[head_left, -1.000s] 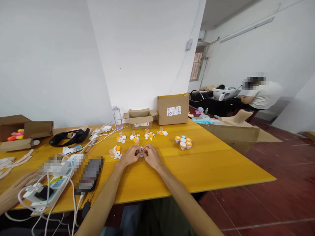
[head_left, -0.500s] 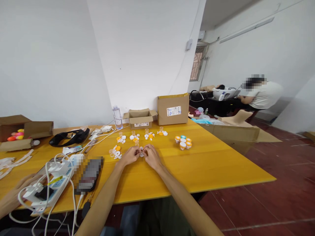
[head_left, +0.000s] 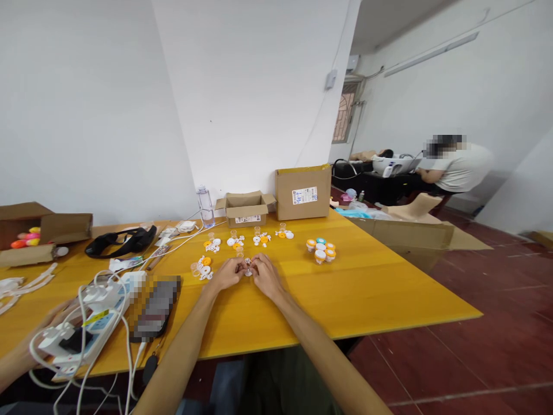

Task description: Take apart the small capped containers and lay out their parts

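I take the small open carton (head_left: 247, 219) on the yellow table (head_left: 367, 288) as my mark, and I tell the places from it. In front of this carton, on the side nearer to the person, is the small piece (head_left: 247, 265) which is in the hands. Its upper part looks white with dark spots, and its lower part looks paler, greyish and rather see-through; it seems about upright, but it is too small for me to know the exact shape, and the fingers cover its sides. The left hand (head_left: 230, 273) has it by one side, with the tips of thumb and forefinger brought into a narrow pinch; the right hand (head_left: 265, 275) meets it from the opposite side in the same manner, its fingers bent and nearly together on the piece. How strongly they press, I cannot tell. Nearer to the carton than the hands lies a loose row of parts: orange discs (head_left: 264, 238), white discs (head_left: 290, 235), little spotted parts (head_left: 241, 238) and clear cups (head_left: 283, 226). To the right of the carton and nearer to the person, well apart from the hands, capped pieces (head_left: 320, 254) stand close together, with orange, white and teal tops above pale lower parts. Just beside the carton, at its right, stands a bigger box (head_left: 303, 193).
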Demonstrator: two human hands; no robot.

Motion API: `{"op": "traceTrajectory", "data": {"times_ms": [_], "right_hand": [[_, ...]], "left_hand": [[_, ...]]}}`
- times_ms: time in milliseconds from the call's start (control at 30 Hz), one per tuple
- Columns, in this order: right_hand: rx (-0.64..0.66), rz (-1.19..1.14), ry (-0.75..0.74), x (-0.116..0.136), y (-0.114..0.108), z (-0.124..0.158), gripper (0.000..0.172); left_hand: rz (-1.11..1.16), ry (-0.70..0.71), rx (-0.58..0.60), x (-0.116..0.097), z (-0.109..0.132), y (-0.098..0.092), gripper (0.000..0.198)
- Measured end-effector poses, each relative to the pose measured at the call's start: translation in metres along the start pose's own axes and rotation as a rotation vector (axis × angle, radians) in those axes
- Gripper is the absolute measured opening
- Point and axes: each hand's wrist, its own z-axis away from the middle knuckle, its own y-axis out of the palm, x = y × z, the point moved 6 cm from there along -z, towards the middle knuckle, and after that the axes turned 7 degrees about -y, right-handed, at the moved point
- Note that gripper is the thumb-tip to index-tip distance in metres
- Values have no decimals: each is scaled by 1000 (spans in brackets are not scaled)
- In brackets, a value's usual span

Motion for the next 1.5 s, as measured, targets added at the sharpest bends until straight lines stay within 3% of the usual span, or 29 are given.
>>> {"op": "traceTrajectory", "data": {"times_ms": [767, 1500], "right_hand": [[-13, 15, -30, -3, 4, 0, 22], [68, 8, -5, 5, 0, 0, 20]], "left_hand": [[146, -69, 30, 2, -3, -2, 15], [40, -113, 23, 2, -6, -3, 8]]}}
